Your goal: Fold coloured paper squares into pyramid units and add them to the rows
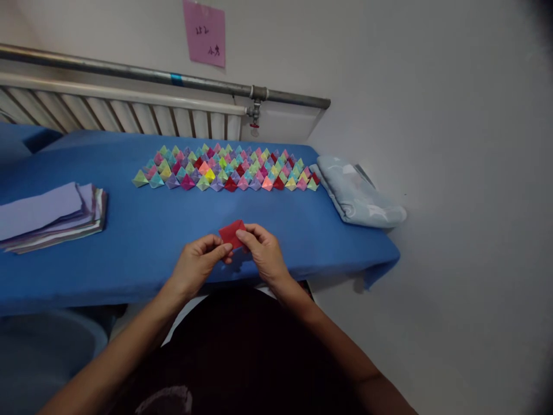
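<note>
A small red folded paper (pixel 230 233) is held up between my two hands, over the front part of the blue-covered table. My left hand (pixel 202 257) pinches its lower left edge between thumb and fingers. On the right side, my right hand (pixel 262 248) grips it, the thumb lying across its face and the fingers behind. Beyond the hands, several rows of folded paper pieces (pixel 224 168) in pink, green, yellow, purple and red stand close together on the cloth.
A stack of coloured paper sheets (pixel 47 216) lies at the left on the blue cloth (pixel 142 242). At the right end is a folded pale blue blanket (pixel 358 193) against the wall. Behind the table run a radiator (pixel 129 112) and a metal pipe (pixel 207 85).
</note>
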`<state>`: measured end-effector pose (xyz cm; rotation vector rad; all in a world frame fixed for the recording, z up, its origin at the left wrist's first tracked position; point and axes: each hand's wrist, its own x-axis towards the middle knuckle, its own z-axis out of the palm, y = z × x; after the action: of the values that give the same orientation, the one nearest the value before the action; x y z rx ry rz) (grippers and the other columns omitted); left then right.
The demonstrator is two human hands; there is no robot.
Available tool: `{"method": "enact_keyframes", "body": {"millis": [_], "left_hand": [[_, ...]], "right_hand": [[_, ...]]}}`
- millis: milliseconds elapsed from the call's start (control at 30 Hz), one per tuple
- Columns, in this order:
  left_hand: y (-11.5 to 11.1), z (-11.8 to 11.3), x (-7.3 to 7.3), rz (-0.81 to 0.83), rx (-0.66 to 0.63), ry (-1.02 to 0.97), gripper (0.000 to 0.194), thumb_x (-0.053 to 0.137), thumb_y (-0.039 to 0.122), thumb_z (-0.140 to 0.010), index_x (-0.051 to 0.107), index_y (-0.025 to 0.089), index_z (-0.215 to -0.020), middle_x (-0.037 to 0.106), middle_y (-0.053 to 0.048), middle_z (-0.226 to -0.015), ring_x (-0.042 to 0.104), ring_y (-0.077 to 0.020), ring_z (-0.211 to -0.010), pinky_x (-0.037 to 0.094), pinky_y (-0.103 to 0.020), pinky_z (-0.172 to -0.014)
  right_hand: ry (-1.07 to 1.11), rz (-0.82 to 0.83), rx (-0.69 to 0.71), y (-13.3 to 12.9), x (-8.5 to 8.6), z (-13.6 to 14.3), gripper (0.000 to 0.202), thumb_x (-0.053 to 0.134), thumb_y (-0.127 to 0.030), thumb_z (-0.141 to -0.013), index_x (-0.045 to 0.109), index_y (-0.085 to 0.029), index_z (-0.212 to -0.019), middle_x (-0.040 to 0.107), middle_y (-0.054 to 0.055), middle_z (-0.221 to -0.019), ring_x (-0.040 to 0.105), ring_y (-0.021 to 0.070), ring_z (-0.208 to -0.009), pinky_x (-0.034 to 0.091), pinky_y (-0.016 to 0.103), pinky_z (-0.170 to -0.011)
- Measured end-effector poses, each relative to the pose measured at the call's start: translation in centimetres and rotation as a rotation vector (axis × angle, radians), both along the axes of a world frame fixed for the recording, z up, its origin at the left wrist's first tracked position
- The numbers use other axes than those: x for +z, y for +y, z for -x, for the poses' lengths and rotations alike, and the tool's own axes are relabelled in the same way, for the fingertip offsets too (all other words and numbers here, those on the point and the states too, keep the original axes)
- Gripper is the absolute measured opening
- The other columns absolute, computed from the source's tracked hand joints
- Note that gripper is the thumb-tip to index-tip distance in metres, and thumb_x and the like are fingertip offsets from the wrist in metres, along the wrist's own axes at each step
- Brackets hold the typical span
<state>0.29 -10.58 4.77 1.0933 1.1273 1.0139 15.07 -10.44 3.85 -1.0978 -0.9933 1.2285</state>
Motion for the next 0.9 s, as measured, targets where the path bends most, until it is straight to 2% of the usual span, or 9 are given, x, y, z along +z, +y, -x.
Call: {"method": "enact_keyframes", "body": {"millis": [67,267,433,533,667,767,900], "left_hand": [[0.0,0.0,-0.1,-0.009,0.006,-0.014,0.038,0.084,0.049,-0.057,0.061,0.019,-0.063,0.067,0.003,-0.058,0.061,-0.0133,-0.059,0.046,-0.026,-0.066],[0.1,0.0,-0.3,-0.022,0.003,0.006,0.040,0.083,0.052,-0.057,0.060,0.019,-0.061,0.065,0.002,-0.057,0.059,-0.0128,-0.057,0.046,-0.026,-0.062],[0.2,0.1,-0.5,-0.007,0.018,-0.033,0.042,0.087,0.050,-0.054,0.059,0.019,-0.061,0.066,0.002,-0.059,0.059,-0.0116,-0.056,0.047,-0.024,-0.060],[0.4,0.3,-0.3,0.002,-0.030,-0.001,0.044,0.086,0.054,-0.055,0.060,0.019,-0.061,0.066,0.002,-0.060,0.059,-0.0125,-0.057,0.048,-0.026,-0.061],[0.9,1.1,0.3,-0.014,-0.093,0.083,0.038,0.081,0.053,-0.062,0.069,0.018,-0.070,0.068,0.000,-0.067,0.059,-0.0130,-0.064,0.047,-0.026,-0.066],[1.4,1.7,0.6,-0.042,-0.046,0.104,0.032,0.078,0.050,-0.065,0.069,0.019,-0.067,0.066,0.001,-0.062,0.057,-0.0125,-0.061,0.045,-0.025,-0.065],[1.8,2.2,0.2,-0.064,0.027,0.108,0.027,0.076,0.046,-0.065,0.068,0.020,-0.062,0.065,0.000,-0.058,0.056,-0.0132,-0.058,0.043,-0.026,-0.062]], "right_hand": [[0.014,0.015,0.024,-0.3,0.1,-0.1,0.025,0.075,-0.038,-0.068,0.070,-0.020,-0.085,0.066,-0.003,-0.073,0.053,0.0098,-0.062,0.044,0.024,-0.061],[0.034,0.007,-0.017,-0.3,-0.3,0.0,0.019,0.075,-0.031,-0.065,0.068,-0.020,-0.079,0.061,-0.006,-0.061,0.052,0.0088,-0.056,0.044,0.023,-0.057],[0.050,0.056,0.093,-0.2,-0.3,0.0,0.025,0.075,-0.031,-0.066,0.067,-0.020,-0.086,0.068,-0.004,-0.069,0.057,0.0086,-0.058,0.045,0.021,-0.056],[0.027,0.064,0.096,-0.2,-0.3,0.0,0.021,0.072,-0.028,-0.065,0.066,-0.019,-0.083,0.065,-0.007,-0.063,0.053,0.0069,-0.053,0.042,0.020,-0.053],[-0.019,0.082,0.137,-0.3,-0.1,-0.1,0.023,0.071,-0.029,-0.065,0.066,-0.019,-0.085,0.062,-0.008,-0.059,0.050,0.0069,-0.050,0.042,0.021,-0.053],[-0.052,0.110,0.186,-0.3,0.1,-0.2,0.025,0.072,-0.031,-0.066,0.065,-0.019,-0.086,0.061,-0.008,-0.059,0.049,0.0070,-0.049,0.041,0.022,-0.052],[-0.074,0.114,0.185,0.3,-0.3,-0.1,0.023,0.070,-0.034,-0.067,0.065,-0.020,-0.086,0.061,-0.007,-0.060,0.053,0.0084,-0.052,0.041,0.022,-0.051]]}}
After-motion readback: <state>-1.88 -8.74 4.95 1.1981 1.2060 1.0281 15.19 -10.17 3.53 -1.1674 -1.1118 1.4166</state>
